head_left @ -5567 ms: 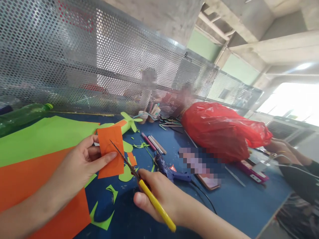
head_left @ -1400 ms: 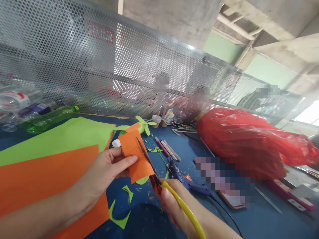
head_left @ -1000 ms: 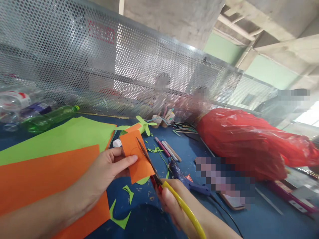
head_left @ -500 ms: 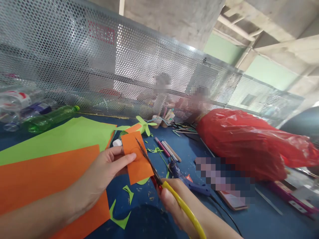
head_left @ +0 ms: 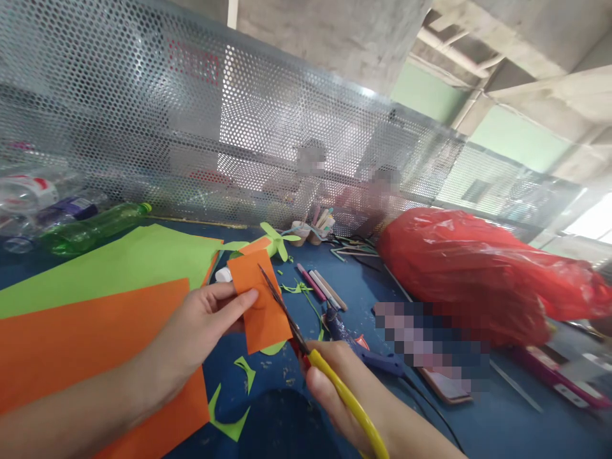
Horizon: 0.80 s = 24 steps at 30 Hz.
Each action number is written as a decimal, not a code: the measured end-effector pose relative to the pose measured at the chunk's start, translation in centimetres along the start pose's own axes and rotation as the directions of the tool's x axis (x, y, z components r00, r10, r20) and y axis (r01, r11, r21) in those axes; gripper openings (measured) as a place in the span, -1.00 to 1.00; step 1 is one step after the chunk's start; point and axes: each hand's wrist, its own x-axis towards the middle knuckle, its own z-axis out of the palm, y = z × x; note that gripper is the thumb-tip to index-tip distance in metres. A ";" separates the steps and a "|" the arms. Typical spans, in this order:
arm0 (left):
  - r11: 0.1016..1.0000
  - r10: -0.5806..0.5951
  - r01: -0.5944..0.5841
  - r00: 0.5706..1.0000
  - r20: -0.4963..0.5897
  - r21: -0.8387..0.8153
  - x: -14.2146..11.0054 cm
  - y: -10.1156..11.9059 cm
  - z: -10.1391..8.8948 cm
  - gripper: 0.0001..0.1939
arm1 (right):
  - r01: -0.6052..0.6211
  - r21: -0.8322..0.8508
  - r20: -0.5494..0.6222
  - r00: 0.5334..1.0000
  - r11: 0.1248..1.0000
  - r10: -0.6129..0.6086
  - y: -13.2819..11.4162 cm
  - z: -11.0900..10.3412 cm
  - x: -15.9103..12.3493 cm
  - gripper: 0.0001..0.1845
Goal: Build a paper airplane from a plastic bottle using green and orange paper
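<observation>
My left hand (head_left: pixel 201 328) pinches a small orange paper piece (head_left: pixel 261 303) between thumb and fingers, holding it above the blue table (head_left: pixel 478 414). My right hand (head_left: pixel 335 389) grips yellow-handled scissors (head_left: pixel 329 376). Their thin blades reach up and left into the right side of the orange piece. A faint pencil curve shows on the paper near my thumb.
Large orange (head_left: pixel 86 344) and green (head_left: pixel 119 264) sheets lie at left, with green scraps (head_left: pixel 229 417) below. A glue gun (head_left: pixel 363 350), pens (head_left: pixel 318 284), a red plastic bag (head_left: pixel 478 274) and bottles (head_left: pixel 90 229) sit around. A perforated metal screen (head_left: pixel 239 127) closes the back.
The orange piece has turned slightly in my left hand and the scissors have worked a little further into it. The view shifted left since the earliest frame.
</observation>
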 end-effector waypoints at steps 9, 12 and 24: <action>0.998 -0.003 0.005 1.000 -0.025 0.059 0.2 0.1 0.1 -0.84 | 0.050 -0.065 0.060 0.997 0.997 -0.046 -1.1 -0.7 -0.7 -0.25; 0.994 0.023 -0.022 1.000 -0.015 0.105 0.3 0.0 0.0 -0.83 | 0.061 -0.045 0.084 0.995 0.997 -0.057 -1.1 -0.8 -0.7 -0.25; 0.979 0.042 -0.050 0.998 0.046 0.199 0.3 -0.3 -0.5 -0.70 | 0.086 -0.060 0.095 0.992 0.995 -0.080 -1.0 -1.0 -0.7 -0.18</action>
